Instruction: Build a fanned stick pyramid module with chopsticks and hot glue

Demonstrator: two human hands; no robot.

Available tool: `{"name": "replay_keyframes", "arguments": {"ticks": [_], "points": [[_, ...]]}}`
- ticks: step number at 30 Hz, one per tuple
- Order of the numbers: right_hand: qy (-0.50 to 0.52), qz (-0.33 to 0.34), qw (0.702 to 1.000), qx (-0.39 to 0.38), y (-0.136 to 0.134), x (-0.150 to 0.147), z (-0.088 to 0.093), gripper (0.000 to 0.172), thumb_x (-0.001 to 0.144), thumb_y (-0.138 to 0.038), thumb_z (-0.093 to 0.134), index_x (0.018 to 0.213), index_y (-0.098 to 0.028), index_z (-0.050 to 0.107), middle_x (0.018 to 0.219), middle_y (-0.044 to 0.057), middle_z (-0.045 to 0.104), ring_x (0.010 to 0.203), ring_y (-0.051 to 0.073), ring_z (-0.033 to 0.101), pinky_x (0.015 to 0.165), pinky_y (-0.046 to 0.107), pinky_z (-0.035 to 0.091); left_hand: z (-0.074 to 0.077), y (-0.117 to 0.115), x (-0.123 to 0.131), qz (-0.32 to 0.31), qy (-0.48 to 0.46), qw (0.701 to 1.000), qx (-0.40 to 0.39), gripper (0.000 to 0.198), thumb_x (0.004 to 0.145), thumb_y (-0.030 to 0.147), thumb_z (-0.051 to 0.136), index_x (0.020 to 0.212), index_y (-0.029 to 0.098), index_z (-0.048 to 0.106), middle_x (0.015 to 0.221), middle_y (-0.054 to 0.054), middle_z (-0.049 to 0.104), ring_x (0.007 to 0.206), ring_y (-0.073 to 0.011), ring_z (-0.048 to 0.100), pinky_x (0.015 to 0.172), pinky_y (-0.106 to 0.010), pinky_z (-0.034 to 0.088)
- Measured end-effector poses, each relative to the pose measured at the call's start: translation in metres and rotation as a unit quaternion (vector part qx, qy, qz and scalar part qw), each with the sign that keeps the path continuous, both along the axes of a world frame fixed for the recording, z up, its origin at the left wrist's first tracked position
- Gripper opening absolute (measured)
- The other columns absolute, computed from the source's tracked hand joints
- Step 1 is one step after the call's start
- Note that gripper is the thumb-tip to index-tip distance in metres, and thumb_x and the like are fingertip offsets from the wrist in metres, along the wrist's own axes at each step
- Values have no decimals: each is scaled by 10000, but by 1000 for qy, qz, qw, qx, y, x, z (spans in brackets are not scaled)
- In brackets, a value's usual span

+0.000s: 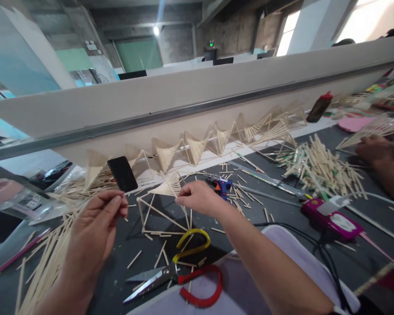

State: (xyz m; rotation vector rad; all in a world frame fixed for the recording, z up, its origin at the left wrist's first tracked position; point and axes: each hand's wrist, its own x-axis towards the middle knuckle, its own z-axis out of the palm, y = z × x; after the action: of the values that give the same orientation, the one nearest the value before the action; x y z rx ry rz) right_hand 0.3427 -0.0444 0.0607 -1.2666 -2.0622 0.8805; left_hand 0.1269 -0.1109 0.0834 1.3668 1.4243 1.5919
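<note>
My left hand [96, 227] is raised at the left with thumb and index finger pinched together. A thin wooden stick [133, 190] runs out from those fingertips toward the right. My right hand [197, 197] pinches the upper right side of a small wooden stick frame [164, 211], whose fanned row of sticks [167, 186] forms a twisted surface. The frame stands on the dark tabletop. In front of it lie open scissors [175, 269] with one yellow and one red handle. A blue glue gun [222, 187] rests just beyond my right hand.
Several joined twisted stick models [195, 148] line the partition. A black phone [122, 174] leans at left, above loose long sticks [49, 262]. At right are a stick pile [325, 168], a magenta power strip [331, 218] with cables, a bottle [319, 107] and another person's hand [377, 148].
</note>
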Motion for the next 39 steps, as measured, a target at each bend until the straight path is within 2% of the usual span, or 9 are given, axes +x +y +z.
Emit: {"name": "replay_keyframes", "arguments": {"ticks": [2, 5, 10, 12, 15, 20, 28, 33, 39], "points": [[-25, 3, 1000, 14, 1, -4, -6, 154, 693, -282, 596, 693, -195, 724, 621, 11, 660, 615, 127, 562, 559, 225, 354, -21, -4, 0, -17, -94, 994, -58, 150, 728, 238, 630, 866, 202, 585, 723, 26, 580, 581, -82, 511, 533, -191, 423], [-77, 0, 996, 46, 2, -10, -16, 159, 698, -292, 582, 678, -219, 721, 678, 21, 676, 654, 145, 568, 556, 240, 343, -44, -12, -2, 0, -92, 990, -102, 158, 733, 239, 626, 871, 191, 565, 719, 21, 572, 592, -84, 519, 539, -186, 423], [-114, 11, 992, 53, 2, -14, -21, 164, 703, -314, 586, 709, -233, 728, 744, 36, 687, 693, 159, 571, 563, 244, 345, -25, -14, -20, 39, 138, 989, -20, 129, 776, 272, 578, 901, 240, 582, 865, -4, 584, 761, -142, 563, 699, -267, 463], [-112, 20, 992, 46, 0, -14, -18, 166, 702, -312, 588, 716, -229, 731, 738, 37, 686, 685, 156, 568, 557, 241, 344, -8, -9, -21, 28, 331, 942, 55, 118, 768, 253, 590, 883, 241, 612, 943, -29, 590, 889, -189, 561, 823, -333, 438], [-101, 32, 994, 8, -1, -12, -12, 166, 690, -307, 595, 701, -214, 732, 667, 28, 665, 638, 142, 553, 533, 230, 341, 11, 4, -8, -49, 538, 818, 194, 197, 759, 182, 591, 939, 243, 642, 980, -54, 611, 938, -225, 550, 866, -390, 402], [-52, 61, 996, -49, -1, -5, -6, 150, 663, -283, 627, 715, -182, 725, 575, -7, 603, 582, 111, 510, 508, 203, 336, 18, 36, 21, -257, 661, 672, 213, 241, 801, 104, 497, 959, 210, 645, 1065, -102, 631, 966, -231, 564, 838, -379, 401], [-13, 109, 991, -83, 11, 5, -14, 190, 679, -335, 646, 746, -171, 714, 611, -13, 617, 619, 116, 529, 545, 208, 363, 25, 57, 28, -382, 679, 587, 219, 163, 839, 131, 471, 805, 186, 620, 782, -60, 624, 770, -163, 555, 740, -308, 411], [51, 21, 998, -28, 28, 31, -14, 241, 806, -344, 517, 772, -176, 687, 723, 24, 668, 635, 120, 552, 582, 227, 392, 30, 66, 28, -316, 739, 557, 211, 180, 818, 74, 457, 779, 169, 606, 777, -76, 623, 777, -192, 550, 736, -339, 401], [35, 23, 984, -171, 38, 27, -33, 127, 729, -140, 544, 798, -142, 651, 713, 35, 666, 507, 103, 562, 493, 219, 401, 21, 75, 29, -262, 779, 533, 203, 131, 763, 62, 515, 724, 161, 591, 735, -77, 609, 711, -201, 535, 642, -332, 379]]}}
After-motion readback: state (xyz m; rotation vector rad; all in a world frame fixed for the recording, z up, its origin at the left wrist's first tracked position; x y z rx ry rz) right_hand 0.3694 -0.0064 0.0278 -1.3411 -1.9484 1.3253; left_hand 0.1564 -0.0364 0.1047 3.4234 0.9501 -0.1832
